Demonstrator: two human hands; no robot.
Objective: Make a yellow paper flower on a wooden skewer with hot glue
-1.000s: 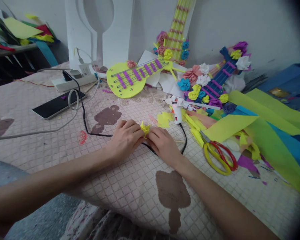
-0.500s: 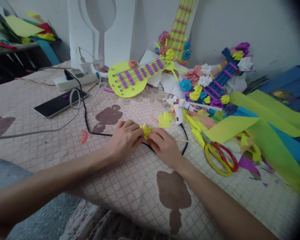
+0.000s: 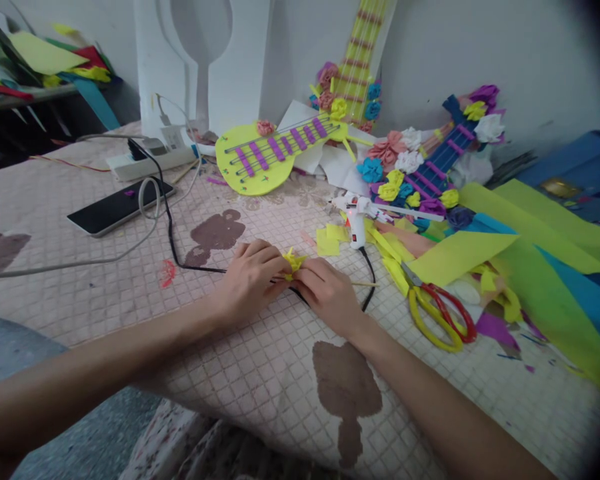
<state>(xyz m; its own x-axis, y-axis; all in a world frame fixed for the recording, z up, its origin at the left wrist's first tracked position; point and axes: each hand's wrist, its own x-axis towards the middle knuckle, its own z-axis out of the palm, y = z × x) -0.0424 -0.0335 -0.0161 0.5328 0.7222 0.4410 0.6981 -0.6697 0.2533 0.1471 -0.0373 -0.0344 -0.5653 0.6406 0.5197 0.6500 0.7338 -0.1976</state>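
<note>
Between my two hands is a small yellow paper flower [image 3: 294,261] with pointed petals, held just above the table. My left hand [image 3: 254,277] has its fingers closed on the flower's left side. My right hand [image 3: 330,293] pinches it from the right, and a thin wooden stick [image 3: 365,284] juts out past that hand. The fingertips hide the flower's lower part. Just beyond the right hand lie yellow paper squares [image 3: 330,241] and a white hot glue gun [image 3: 356,223] with a glue stick in its back.
Scissors [image 3: 440,310] with red and yellow handles lie at the right among coloured paper sheets [image 3: 545,287]. Paper guitars [image 3: 260,160] with flowers stand at the back. A phone [image 3: 123,208], a power strip [image 3: 150,163] and cables [image 3: 170,227] are at the left.
My left fingers have shifted slightly on the yellow paper flower, and it has turned a little. The right hand stays almost in the same place.
</note>
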